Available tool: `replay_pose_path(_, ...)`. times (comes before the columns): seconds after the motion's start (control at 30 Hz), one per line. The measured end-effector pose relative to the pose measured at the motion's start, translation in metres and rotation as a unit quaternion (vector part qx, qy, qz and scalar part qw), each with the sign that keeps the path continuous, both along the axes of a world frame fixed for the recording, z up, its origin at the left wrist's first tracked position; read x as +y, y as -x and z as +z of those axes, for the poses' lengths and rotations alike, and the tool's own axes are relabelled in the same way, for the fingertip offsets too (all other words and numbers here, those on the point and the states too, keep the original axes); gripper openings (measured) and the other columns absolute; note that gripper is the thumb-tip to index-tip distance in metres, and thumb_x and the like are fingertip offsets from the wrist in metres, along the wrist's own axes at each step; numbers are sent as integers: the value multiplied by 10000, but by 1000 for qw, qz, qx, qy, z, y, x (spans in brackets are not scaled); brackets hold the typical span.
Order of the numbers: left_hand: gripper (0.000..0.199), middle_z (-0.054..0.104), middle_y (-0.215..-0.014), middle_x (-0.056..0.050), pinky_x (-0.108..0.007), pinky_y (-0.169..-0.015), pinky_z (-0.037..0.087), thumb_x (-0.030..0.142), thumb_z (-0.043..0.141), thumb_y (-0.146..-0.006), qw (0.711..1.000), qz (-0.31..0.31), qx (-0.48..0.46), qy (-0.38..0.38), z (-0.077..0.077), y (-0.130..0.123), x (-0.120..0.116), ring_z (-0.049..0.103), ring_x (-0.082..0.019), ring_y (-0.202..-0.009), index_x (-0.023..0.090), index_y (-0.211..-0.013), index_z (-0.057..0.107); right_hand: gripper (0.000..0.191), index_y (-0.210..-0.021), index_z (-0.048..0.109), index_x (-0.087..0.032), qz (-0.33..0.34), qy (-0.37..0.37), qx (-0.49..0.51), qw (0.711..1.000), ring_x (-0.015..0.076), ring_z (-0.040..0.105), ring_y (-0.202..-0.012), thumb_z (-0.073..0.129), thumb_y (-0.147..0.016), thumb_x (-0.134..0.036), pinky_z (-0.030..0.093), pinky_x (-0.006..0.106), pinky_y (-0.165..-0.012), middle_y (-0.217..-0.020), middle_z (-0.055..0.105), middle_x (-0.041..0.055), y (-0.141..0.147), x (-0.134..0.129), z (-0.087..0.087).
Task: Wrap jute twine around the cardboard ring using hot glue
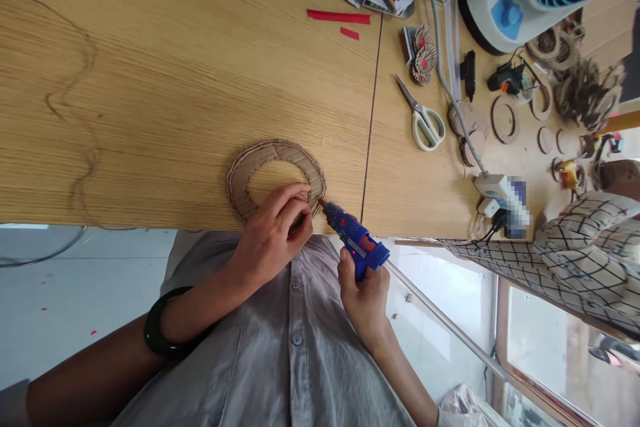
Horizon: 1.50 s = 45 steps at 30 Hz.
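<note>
A flat cardboard ring (241, 180) lies on the wooden table near its front edge, with a cord-like trim along its outer rim. My left hand (273, 233) rests over the ring's lower right part, its fingers bent and pinched on the band; whether a strand of cord is also between the fingertips is hidden. A blue hot glue gun (350, 233) is gripped in my right hand (367, 297). Its nozzle points up and left and meets the ring's right outer edge, close to my left fingertips.
Thin twine (93, 53) trails down the table's left side. Scissors (425, 123), red strips (339, 17), cardboard flowers (424, 57) and a power strip (495, 187) lie to the right. A fan (515, 7) stands at upper right. Another person's checked sleeve (585, 227) shows at far right.
</note>
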<state>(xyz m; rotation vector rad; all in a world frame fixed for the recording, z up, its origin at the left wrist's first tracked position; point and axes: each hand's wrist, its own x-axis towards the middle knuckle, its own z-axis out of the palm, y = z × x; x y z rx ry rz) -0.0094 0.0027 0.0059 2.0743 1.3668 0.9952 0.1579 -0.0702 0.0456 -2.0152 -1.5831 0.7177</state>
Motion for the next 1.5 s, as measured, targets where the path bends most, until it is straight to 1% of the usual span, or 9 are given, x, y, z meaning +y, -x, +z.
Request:
replay_pose_path(0.17,105,633,-1175,-82,-344,-1032,531,93,573,-899,1000,-1,0,0,0,0,0,630,-198,-1144,178,-960,563,406,-598,537,-190,5,-3,-18,1000,112,487,-391,503,-956,-377,344,223,-404,-464,532,-9,0,1,-1)
replay_pose_path(0.33,92,629,-1173,-86,-336,-1037,526,95,571,-906,1000,-2,-8,4,1,0,-1,625,-192,-1148,168,-961,575,421,-602,539,-191,-2,-5,-2,1000,103,463,-388,499,-967,-396,329,218,-395,-459,516,-18,0,-2,-1)
replay_pose_path(0.57,70,619,-1215,-92,-314,-1022,527,110,569,-926,998,-35,-7,46,14,5,1,629,-185,-1152,162,-959,602,380,-664,569,-198,-15,-13,-5,1000,110,445,-387,502,-974,-408,332,221,-383,-461,508,-28,-4,-9,3)
replay_pose_path(0.7,93,622,-1245,-88,-333,-1030,526,150,584,-936,999,-37,28,24,20,13,-2,635,-195,-1149,168,-1023,611,339,-696,592,-184,9,-36,-22,999,110,451,-382,503,-967,-366,357,222,-391,-468,510,-32,-4,-10,7)
replay_pose_path(0.87,266,626,-1250,-85,-394,-1041,522,253,685,-896,996,-39,77,-5,14,33,-10,623,-237,-1159,189,-1141,604,292,-739,633,-166,19,-45,-54,997,135,563,-479,530,-944,-348,457,237,-482,-572,622,17,-4,-10,5)
replay_pose_path(0.97,343,625,-1233,-92,-409,-1051,515,246,692,-892,994,-60,87,-9,8,40,-12,614,-242,-1161,187,-1212,582,276,-812,657,-156,28,-40,-52,997,159,627,-546,519,-951,-349,498,256,-533,-652,681,49,-5,-11,3)
replay_pose_path(1.17,372,643,-1220,-80,-412,-1052,510,208,665,-905,994,-69,78,-19,4,40,-13,612,-236,-1161,198,-1264,567,268,-853,634,-165,32,-30,-96,994,135,540,-465,499,-966,-367,414,242,-447,-634,654,25,-3,-14,4)
replay_pose_path(1.33,347,656,-1215,-64,-431,-1026,520,184,631,-918,996,-71,57,-22,3,40,-13,613,-239,-1148,234,-1259,598,210,-869,610,-185,43,-16,-87,995,153,605,-509,522,-967,-349,428,240,-473,-671,653,20,-2,-21,5)
replay_pose_path(1.5,316,658,-1209,-60,-425,-997,532,170,609,-926,997,-59,48,-12,2,39,-14,616,-235,-1126,248,-1231,622,265,-854,604,-185,47,-30,-120,991,161,597,-476,503,-986,-390,419,249,-459,-650,647,24,-1,-19,4)
